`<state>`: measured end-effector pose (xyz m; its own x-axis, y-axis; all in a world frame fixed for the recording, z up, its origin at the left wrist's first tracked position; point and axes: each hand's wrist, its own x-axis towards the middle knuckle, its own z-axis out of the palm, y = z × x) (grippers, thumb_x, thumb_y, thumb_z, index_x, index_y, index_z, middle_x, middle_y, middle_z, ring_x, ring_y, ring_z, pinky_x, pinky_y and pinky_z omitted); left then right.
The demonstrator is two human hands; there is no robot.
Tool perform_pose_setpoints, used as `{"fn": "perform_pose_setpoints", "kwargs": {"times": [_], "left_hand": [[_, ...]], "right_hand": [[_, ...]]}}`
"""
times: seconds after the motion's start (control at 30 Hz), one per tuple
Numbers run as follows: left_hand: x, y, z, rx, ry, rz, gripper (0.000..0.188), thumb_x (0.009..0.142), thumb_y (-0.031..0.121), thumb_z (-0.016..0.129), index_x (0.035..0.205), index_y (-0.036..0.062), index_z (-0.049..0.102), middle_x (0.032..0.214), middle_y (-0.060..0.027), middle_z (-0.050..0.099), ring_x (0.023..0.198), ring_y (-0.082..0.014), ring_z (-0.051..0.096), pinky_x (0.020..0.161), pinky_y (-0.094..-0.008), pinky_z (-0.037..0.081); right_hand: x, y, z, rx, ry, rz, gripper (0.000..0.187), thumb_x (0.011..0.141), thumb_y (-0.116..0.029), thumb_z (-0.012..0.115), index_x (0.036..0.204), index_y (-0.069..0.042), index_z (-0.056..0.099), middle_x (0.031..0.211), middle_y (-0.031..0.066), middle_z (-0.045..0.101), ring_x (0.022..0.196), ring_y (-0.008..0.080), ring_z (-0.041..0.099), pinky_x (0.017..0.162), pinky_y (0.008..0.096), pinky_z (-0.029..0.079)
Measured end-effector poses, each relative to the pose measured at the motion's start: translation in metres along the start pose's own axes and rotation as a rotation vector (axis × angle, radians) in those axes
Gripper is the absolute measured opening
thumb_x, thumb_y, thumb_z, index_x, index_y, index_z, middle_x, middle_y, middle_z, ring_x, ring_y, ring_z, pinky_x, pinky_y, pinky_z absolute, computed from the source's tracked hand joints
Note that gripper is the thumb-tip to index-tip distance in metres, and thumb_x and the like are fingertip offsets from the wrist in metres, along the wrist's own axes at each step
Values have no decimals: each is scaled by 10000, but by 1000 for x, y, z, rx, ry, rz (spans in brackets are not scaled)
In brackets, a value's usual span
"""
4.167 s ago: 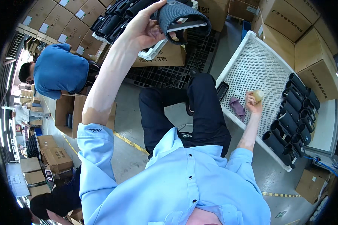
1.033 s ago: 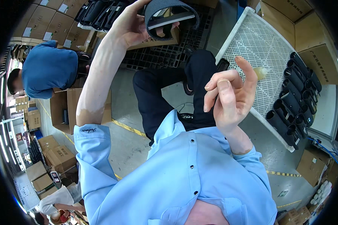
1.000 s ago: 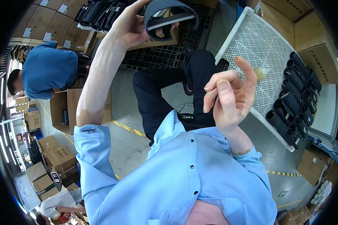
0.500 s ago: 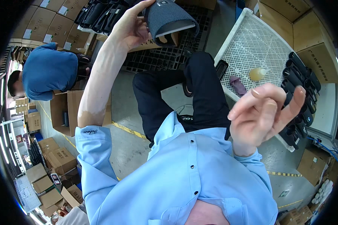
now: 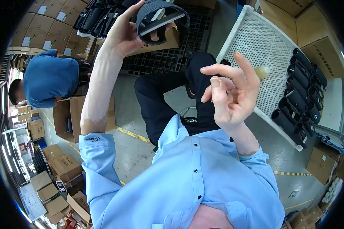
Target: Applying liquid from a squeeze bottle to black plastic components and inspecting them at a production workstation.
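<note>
My left hand (image 5: 128, 36) is closed on a dark grey, mesh-covered hollow shell (image 5: 187, 18), held up at the top of the view. Its open end faces me, and a pale flat strip runs across the inside. Fingertips show within the opening. My right hand (image 5: 235, 91) is raised over my lap beside the white perforated tray (image 5: 252, 34). Its fingers are apart and partly bent, with nothing seen in them. Just behind it stands a small bottle of yellowish liquid (image 5: 262, 72), partly covered by the fingers.
Several black shells (image 5: 294, 95) lie in rows along the tray's right side. More dark shells (image 5: 97, 17) are stacked at the upper left. A person in blue (image 5: 51, 78) bends near an open carton (image 5: 61, 118) on the left. Cardboard boxes (image 5: 325, 57) stand behind the tray.
My left hand has moved slightly left and turned the shell so its opening faces me. My right hand has swung left and up, now hiding the purple cloth and the black piece by the tray.
</note>
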<state>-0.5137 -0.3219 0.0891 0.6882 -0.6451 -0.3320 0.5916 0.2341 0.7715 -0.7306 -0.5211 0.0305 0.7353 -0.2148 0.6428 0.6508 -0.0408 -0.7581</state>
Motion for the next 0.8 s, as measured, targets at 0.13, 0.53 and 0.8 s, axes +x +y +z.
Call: {"fn": "perform_pose_setpoints", "kwargs": {"times": [0.13,0.53,0.8], "left_hand": [[-10,-4,-43,-88,83,63,559,904,372,791,1191,-73,613,1118,-176,686,956,-285,750,851,-359,639],[-108,-61,-120,-343,650,197,433,993,361,689,1230,-1,670,1152,-150,739,980,-254,745,844,-346,630],[-143,-80,-139,-357,637,221,430,984,377,703,1213,13,690,1152,-114,746,981,-224,745,893,-331,607]], "right_hand": [[5,16,-13,-60,141,116,589,965,42,540,1519,-48,361,1127,164,696,531,97,555,473,185,500],[-44,238,-161,-1184,-57,521,431,970,-155,592,1388,-48,584,1290,204,608,1066,334,665,897,412,556],[4,291,-130,-1499,-290,225,458,940,-89,549,1396,-74,580,1381,212,548,1124,364,634,936,430,542]]}}
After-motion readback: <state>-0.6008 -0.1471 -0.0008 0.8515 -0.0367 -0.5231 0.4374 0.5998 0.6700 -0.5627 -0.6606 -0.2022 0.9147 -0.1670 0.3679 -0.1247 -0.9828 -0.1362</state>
